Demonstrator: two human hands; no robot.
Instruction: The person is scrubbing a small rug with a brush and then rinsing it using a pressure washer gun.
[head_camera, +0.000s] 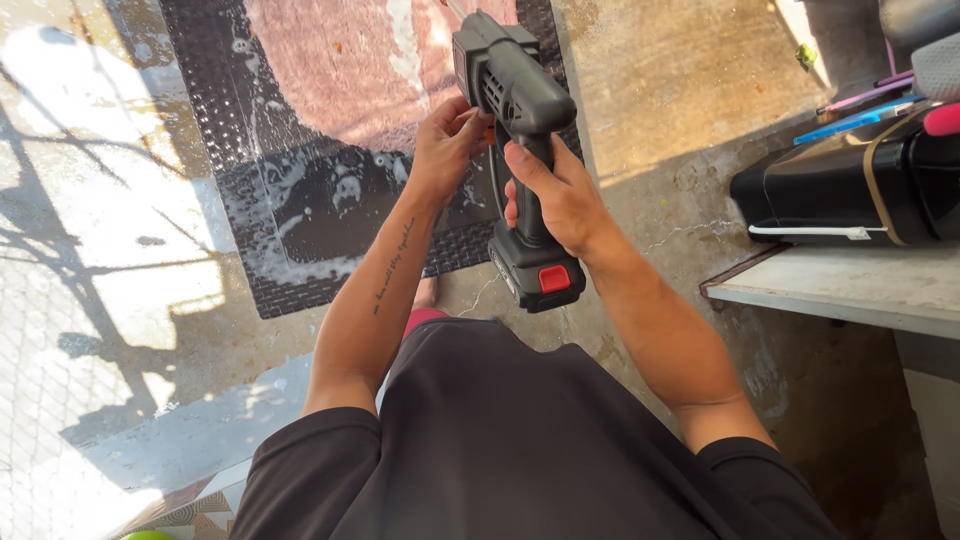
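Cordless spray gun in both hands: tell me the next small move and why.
Probably tilt the spray gun down toward the floor mat. The right hand grips the handle above the battery pack, while the left hand touches the body near the trigger. The mat lies ahead, still streaked with white foam, so it likely needs more spraying.

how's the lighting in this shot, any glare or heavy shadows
Head view: hard sunlight blows out the concrete floor at left, crossed by dark fence-like shadows; the foam on the black mat glints; the right hand, left hand and spray gun are sharp and evenly lit; the lower right corner sits in shade.
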